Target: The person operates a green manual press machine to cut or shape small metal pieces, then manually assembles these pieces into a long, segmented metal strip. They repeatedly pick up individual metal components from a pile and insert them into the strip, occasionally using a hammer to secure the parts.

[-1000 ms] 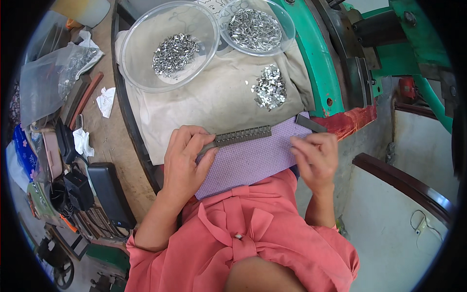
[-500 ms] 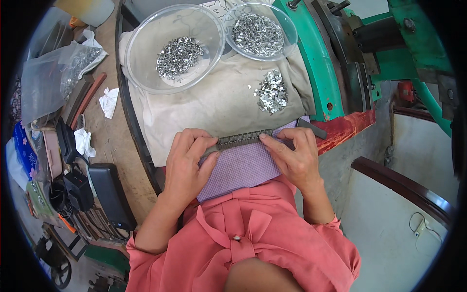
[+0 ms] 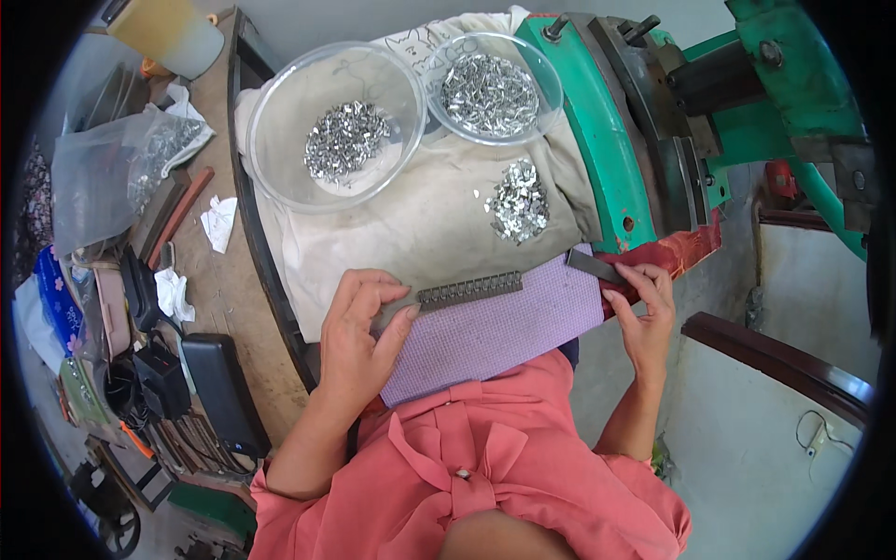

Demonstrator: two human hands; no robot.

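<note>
My left hand pinches the left end of a dark slotted metal bar, with a row of small metal pieces along its top edge. The bar lies across a purple textured cloth in front of me. Further right, my right hand grips the right end of a short plain dark metal bar between thumb and fingers. That bar lies at the cloth's right edge, apart from the slotted one. Beyond them, a loose pile of small shiny metal pieces rests on a beige cloth.
Two clear plastic bowls, a larger bowl and a smaller bowl, hold small metal parts at the back. A green machine stands right. On the left, a wooden table carries a black case, a plastic bag and crumpled paper.
My right hand has left the slotted bar's right end and moved right to take hold of the short dark bar. My left hand still holds the slotted bar. The view has shifted slightly.
</note>
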